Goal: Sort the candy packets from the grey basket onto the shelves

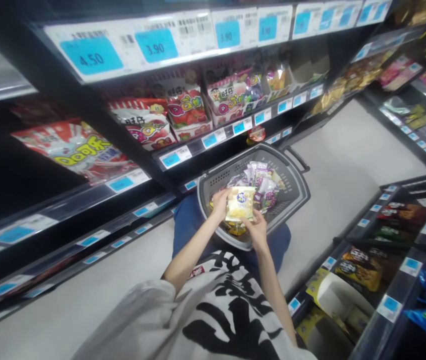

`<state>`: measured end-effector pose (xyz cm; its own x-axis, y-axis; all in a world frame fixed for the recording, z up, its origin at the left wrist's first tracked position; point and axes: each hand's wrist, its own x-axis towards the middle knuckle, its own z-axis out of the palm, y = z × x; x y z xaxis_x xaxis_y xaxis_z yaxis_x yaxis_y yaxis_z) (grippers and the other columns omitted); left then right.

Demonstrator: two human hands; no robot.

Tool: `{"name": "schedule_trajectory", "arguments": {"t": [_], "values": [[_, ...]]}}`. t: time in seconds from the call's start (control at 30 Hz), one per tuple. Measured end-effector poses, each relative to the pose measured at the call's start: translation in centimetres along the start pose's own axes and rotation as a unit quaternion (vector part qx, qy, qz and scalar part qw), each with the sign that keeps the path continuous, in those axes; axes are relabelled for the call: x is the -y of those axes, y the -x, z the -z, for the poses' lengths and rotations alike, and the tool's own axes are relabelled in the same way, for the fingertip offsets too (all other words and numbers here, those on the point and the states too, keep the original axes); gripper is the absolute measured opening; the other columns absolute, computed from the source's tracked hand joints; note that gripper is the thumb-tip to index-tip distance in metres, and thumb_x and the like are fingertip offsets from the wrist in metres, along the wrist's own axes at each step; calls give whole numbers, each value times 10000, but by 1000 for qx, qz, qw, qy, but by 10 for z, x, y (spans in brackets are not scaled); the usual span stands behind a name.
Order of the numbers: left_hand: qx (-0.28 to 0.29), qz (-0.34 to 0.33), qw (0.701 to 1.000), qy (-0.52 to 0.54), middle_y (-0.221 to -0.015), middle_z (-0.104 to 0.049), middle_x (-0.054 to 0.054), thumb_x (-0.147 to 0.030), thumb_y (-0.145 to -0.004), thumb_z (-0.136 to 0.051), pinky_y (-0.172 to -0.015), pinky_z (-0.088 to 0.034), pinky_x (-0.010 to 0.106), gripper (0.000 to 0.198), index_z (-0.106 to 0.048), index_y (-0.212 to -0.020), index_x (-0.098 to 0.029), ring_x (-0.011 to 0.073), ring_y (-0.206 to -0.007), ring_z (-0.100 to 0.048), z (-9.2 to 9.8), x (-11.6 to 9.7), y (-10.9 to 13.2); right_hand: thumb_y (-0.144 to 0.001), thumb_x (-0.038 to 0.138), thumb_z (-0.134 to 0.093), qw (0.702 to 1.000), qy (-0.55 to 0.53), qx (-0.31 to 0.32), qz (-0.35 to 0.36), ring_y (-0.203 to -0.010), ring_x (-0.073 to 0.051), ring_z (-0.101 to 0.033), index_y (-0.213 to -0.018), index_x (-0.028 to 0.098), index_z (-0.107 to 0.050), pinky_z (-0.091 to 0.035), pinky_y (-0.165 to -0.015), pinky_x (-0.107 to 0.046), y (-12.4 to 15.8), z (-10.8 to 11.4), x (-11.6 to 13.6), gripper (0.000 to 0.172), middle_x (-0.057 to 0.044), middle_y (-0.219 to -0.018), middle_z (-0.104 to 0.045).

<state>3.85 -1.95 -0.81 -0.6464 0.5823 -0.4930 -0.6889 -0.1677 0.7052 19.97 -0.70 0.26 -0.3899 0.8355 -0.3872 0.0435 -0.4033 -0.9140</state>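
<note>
Above a pale shop floor (342, 145), clamps the fingers of left hand (219, 205) and right hand (258, 229) on a yellow packet (240, 204), over the near part of a grey basket (291, 177). Has purple packets (267, 192) farther in, and red-and-white bags (186, 102) on a far shelf (197, 149) at left.

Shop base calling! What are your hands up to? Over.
Left hand and right hand: both gripping one small, square yellow-and-white plastic packet. Packet above grey plastic basket, purple-and-white wrapped packets inside. No obstruction visible at the hands.
</note>
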Motion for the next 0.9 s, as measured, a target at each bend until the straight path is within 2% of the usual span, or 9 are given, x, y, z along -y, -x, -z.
{"name": "schedule_trajectory", "arguments": {"t": [0.27,0.5,0.9], "values": [[-4,-29,999,23,-706,-705,24,-466,-611,-848,-654,-509,279,366,-713,-725,-145,150,-627,-620,2,1,3,-558,333,-905,1000,1,3,-11,-897,-243,-749,-1210,188,-568,-600,-853,-388,-2,1,-4,749,-90,-1020,-776],[-10,-21,999,28,-745,-714,38,-474,-587,-864,-677,-524,296,403,-716,-758,-141,165,-664,-647,5,4,0,-574,360,-894,1000,-2,8,-9,-856,-231,-744,-1229,185,-561,-596,-843,-383,-2,0,-4,755,-83,-989,-778],[-9,2,999,48,-760,-731,50,-475,-548,-896,-711,-537,323,458,-709,-779,-127,183,-686,-663,3,3,3,-527,346,-916,1000,-10,-14,-20,-816,-206,-716,-1192,183,-590,-574,-718,-307,1,-2,2,758,-81,-1006,-768]]}}
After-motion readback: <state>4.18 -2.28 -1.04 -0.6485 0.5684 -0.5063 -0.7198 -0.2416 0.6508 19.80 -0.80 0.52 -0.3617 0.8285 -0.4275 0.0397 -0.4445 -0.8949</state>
